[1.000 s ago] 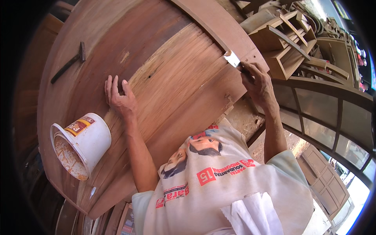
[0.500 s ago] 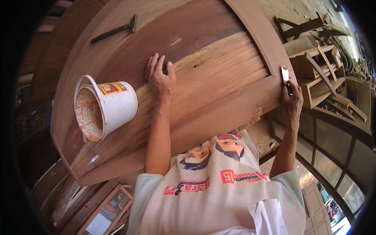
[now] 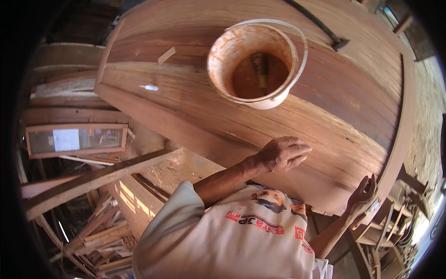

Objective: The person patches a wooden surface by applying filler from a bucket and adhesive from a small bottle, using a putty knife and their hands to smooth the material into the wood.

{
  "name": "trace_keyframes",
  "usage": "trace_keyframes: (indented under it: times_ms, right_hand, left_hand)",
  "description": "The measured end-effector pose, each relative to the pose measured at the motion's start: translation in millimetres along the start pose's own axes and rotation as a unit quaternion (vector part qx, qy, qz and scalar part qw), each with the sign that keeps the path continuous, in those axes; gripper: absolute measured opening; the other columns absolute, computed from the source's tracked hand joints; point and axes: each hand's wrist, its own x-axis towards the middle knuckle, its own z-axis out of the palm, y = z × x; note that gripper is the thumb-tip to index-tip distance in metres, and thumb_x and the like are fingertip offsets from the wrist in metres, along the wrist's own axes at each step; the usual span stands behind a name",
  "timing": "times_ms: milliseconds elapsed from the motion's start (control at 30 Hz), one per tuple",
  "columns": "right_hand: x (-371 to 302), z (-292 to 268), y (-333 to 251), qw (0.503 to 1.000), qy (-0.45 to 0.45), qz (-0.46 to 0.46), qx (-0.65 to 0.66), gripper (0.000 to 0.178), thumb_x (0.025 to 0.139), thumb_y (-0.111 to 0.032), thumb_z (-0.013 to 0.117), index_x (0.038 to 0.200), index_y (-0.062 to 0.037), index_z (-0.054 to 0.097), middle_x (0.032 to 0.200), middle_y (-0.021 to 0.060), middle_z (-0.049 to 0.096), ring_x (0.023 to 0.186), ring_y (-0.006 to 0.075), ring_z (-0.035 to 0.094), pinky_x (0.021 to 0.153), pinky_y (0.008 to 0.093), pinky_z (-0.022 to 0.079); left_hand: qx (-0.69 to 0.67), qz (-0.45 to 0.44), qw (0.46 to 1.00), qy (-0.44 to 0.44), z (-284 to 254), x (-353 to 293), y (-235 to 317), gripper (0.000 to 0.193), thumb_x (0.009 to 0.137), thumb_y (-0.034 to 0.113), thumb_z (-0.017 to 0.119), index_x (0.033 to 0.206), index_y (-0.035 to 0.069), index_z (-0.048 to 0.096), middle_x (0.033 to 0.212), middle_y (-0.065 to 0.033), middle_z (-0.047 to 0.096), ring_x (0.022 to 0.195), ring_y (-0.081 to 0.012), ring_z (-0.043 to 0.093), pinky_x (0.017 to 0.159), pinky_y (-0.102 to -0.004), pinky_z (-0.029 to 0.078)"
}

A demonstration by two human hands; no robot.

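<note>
A large brown wooden panel (image 3: 195, 111) with a raised frame edge lies before me. My left hand (image 3: 284, 156) is over its near part, fingers loosely bent and pointing right, with nothing visible in them. At the panel's right edge, my right hand (image 3: 362, 195) is seen side-on. It holds a putty knife (image 3: 373, 206), whose pale blade shows beside the palm; the grip is partly hidden. Beyond my left hand stands a white bucket (image 3: 272, 101), smeared inside with reddish-brown paste, with a brush (image 3: 260, 69) in it.
A hammer (image 3: 320, 24) rests on the panel's far side. A wood offcut (image 3: 166, 55) and a small white tube (image 3: 149, 87) lie left of the bucket. Scrap wood (image 3: 102, 237) is piled at lower left, near a framed glass panel (image 3: 76, 139). Wooden furniture (image 3: 385, 228) stands at right.
The view has swung left, so the panel and bucket appear further right. My left hand's fingers now point right instead of away from me. The putty knife remains in my right hand.
</note>
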Motion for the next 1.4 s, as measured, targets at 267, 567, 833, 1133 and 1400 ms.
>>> trace_keyframes:
  times_ms: [267,567,833,1133,1400]
  right_hand:
    - [14.5,40.4,-78.5,0.989,-0.056,-0.125,0.048,0.035,0.108,-0.016,0.073,0.141,-0.0047,0.074,0.107,0.0092,0.071,0.084,0.0184,0.063,0.075,0.0344,0.054]
    - [-5.9,38.2,-115.3,0.991,-0.051,-0.115,0.055,0.033,0.106,-0.009,0.075,0.138,-0.0033,0.075,0.109,0.0090,0.071,0.088,0.0158,0.065,0.079,0.0336,0.056]
    - [-33.8,6.7,-162.4,0.989,-0.076,-0.100,0.078,0.037,0.101,-0.006,0.078,0.137,-0.0020,0.073,0.116,0.0138,0.074,0.086,0.0194,0.071,0.078,0.0349,0.060]
    - [-66.5,23.4,-170.2,0.896,-0.306,-0.052,0.317,0.045,0.104,-0.019,0.078,0.143,0.0011,0.068,0.120,0.0190,0.073,0.097,0.0260,0.078,0.084,0.0373,0.063]
    - [-61.3,14.9,-133.9,0.745,-0.411,0.051,0.523,0.051,0.106,-0.026,0.079,0.148,0.0010,0.065,0.127,0.0122,0.076,0.106,0.0140,0.074,0.090,0.0324,0.061]
  left_hand:
    - [0.162,-0.288,0.879,0.344,-180.9,-115.4,-83.4,0.018,0.106,0.012,0.071,0.119,0.002,0.077,0.113,-0.0112,0.078,0.095,-0.0202,0.075,0.079,-0.0347,0.062]
    - [0.277,-0.404,0.693,0.529,-383.1,-186.1,-273.5,0.111,0.086,0.069,0.087,0.153,-0.010,0.050,0.140,-0.0280,0.061,0.121,-0.0389,0.065,0.101,-0.0506,0.054]
    - [0.317,-0.508,0.644,0.476,-359.7,-145.9,-211.5,0.063,0.106,0.059,0.067,0.138,0.004,0.076,0.126,-0.0208,0.080,0.112,-0.0408,0.075,0.095,-0.0479,0.057]
    - [0.056,-0.278,0.888,0.361,-145.7,-110.1,-37.2,0.042,0.117,0.025,0.059,0.144,-0.006,0.068,0.134,-0.0170,0.074,0.118,-0.0237,0.071,0.101,-0.0375,0.058]
    - [-0.119,-0.193,0.972,0.059,21.2,-20.4,69.9,0.041,0.110,0.016,0.072,0.146,-0.003,0.069,0.123,-0.0140,0.071,0.110,-0.0214,0.070,0.095,-0.0332,0.058]
